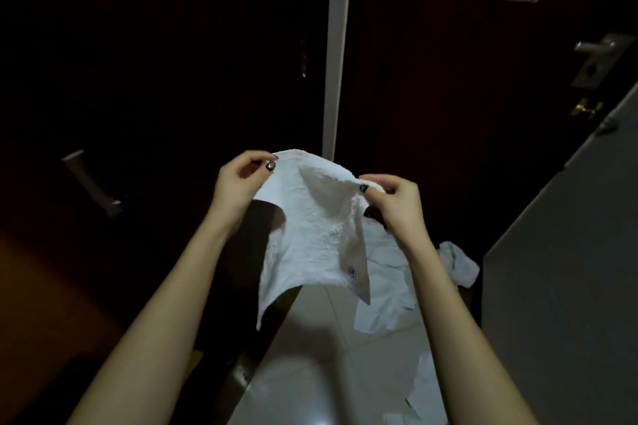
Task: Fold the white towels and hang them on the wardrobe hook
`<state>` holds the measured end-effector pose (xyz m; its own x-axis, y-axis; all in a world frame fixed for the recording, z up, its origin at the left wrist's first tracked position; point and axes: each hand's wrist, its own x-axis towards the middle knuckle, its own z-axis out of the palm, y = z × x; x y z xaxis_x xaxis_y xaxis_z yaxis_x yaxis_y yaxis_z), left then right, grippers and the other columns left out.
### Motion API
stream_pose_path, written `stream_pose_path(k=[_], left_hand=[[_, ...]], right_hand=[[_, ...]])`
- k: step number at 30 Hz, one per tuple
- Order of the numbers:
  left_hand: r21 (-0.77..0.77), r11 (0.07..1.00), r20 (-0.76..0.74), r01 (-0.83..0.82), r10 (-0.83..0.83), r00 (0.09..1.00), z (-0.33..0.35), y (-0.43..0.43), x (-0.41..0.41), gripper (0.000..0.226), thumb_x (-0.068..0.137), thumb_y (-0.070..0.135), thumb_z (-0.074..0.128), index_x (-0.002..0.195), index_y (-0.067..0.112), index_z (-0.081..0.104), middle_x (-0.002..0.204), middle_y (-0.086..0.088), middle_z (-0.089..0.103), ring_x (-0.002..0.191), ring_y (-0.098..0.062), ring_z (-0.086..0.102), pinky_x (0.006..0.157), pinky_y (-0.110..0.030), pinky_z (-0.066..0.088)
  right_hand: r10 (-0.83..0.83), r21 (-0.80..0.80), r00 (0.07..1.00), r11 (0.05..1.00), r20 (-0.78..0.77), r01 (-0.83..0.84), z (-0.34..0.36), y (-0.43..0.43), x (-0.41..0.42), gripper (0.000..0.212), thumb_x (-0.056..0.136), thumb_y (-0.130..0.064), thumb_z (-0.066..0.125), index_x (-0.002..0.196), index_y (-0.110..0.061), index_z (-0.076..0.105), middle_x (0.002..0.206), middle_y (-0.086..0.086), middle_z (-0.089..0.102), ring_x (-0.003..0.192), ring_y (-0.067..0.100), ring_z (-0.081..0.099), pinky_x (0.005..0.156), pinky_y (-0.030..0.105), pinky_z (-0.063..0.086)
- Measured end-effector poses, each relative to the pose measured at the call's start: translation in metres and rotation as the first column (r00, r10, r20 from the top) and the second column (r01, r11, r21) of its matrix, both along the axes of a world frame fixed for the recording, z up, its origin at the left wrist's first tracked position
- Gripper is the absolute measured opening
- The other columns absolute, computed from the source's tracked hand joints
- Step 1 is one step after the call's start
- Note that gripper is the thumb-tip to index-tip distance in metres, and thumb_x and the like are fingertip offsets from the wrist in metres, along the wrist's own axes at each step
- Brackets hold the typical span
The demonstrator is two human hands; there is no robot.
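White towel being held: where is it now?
Head view, centre: the crumpled white cloth towel hangs between the left hand and right hand, each pinching its top edge, above other white towels lying on the pale floor.

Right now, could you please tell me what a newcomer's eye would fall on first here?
The white towel hangs at centre, its top edge pinched by the left hand and the right hand. Below it, more white cloths lie crumpled on the pale floor. A metal door handle shows at upper right.
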<state>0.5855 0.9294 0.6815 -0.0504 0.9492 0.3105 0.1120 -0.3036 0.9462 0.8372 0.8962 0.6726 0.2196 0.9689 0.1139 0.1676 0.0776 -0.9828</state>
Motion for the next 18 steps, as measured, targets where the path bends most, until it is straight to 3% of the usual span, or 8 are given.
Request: stream_pose_path(k=[3, 7, 10, 13, 18], left_hand=[[-0.040, 0.996, 0.070, 0.074, -0.071, 0.995, 0.033, -0.034, -0.004, 0.023, 0.092, 0.006, 0.059, 0.092, 0.023, 0.074, 0.084, 0.009, 0.073, 0.079, -0.003, 0.065, 0.066, -0.014, 0.049], [-0.020, 0.997, 0.181, 0.068, -0.063, 0.982, 0.060, -0.079, -0.005, 0.020, 0.092, 0.006, 0.058, 0.101, 0.016, 0.073, 0.098, 0.000, 0.074, 0.095, -0.016, 0.069, 0.076, -0.020, 0.053], [0.021, 0.999, 0.111, 0.033, -0.035, 0.993, 0.075, -0.105, -0.008, 0.023, 0.088, 0.010, 0.065, 0.104, 0.023, 0.073, 0.106, 0.002, 0.073, 0.102, -0.013, 0.067, 0.084, -0.022, 0.053], [0.092, 0.994, 0.030, -0.064, 0.061, 0.998, 0.089, -0.124, -0.014, 0.022, 0.081, 0.017, 0.071, 0.100, 0.027, 0.074, 0.104, 0.006, 0.073, 0.100, -0.008, 0.067, 0.082, -0.017, 0.050], [0.253, 0.910, 0.003, -0.329, 0.339, 0.941, 0.099, -0.151, -0.020, 0.019, 0.082, 0.000, 0.068, 0.085, 0.018, 0.071, 0.081, 0.008, 0.073, 0.082, -0.004, 0.069, 0.072, -0.013, 0.051]], right_hand=[[0.145, 0.056, 0.988, 0.988, -0.056, -0.142, 0.033, -0.013, -0.024, 0.021, 0.086, -0.006, 0.068, 0.101, -0.019, 0.075, 0.097, 0.001, 0.075, 0.091, 0.012, 0.070, 0.076, 0.025, 0.056], [0.275, 0.200, 0.961, 0.942, -0.003, -0.269, 0.068, -0.031, -0.066, 0.031, 0.085, 0.004, 0.064, 0.094, -0.025, 0.073, 0.098, -0.002, 0.073, 0.097, 0.013, 0.068, 0.088, 0.029, 0.054], [0.383, 0.270, 0.923, 0.885, 0.040, -0.379, 0.086, -0.044, -0.084, 0.028, 0.088, 0.005, 0.061, 0.092, -0.020, 0.074, 0.102, 0.002, 0.070, 0.095, 0.007, 0.066, 0.084, 0.024, 0.052], [0.502, 0.313, 0.862, 0.811, 0.064, -0.495, 0.099, -0.055, -0.092, 0.022, 0.092, -0.004, 0.061, 0.098, -0.020, 0.075, 0.105, -0.002, 0.068, 0.100, 0.004, 0.064, 0.084, 0.017, 0.049], [0.640, 0.355, 0.764, 0.697, 0.083, -0.622, 0.100, -0.069, -0.111, 0.020, 0.089, -0.011, 0.068, 0.108, -0.011, 0.072, 0.108, 0.002, 0.067, 0.105, 0.010, 0.064, 0.090, 0.028, 0.053]])
